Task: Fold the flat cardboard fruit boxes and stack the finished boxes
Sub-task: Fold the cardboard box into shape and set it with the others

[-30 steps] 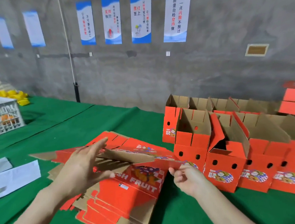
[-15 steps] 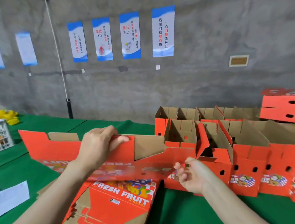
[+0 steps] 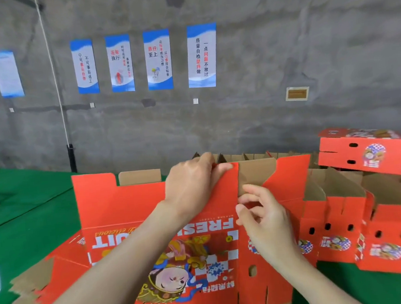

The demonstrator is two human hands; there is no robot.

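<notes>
Flat cardboard fruit box [image 3: 117, 206], red, printed: held upright above the pile of flat blanks [image 3: 37, 291] on the green table [image 3: 19, 214], print upside down toward the wearer, probably raised so its panels can swing free. Left hand [image 3: 192, 183] grips the top edge with fingers curled over it, steadying the sheet; right hand [image 3: 262, 219] pinches the panel edge under the brown flap [image 3: 256, 171], likely to start the fold. Folded boxes [image 3: 332, 225] stand just to the right, near enough for stacking.

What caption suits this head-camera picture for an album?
Left hand grips the top of a red fruit box, right hand holds its edge; folded boxes stand beside.
</notes>
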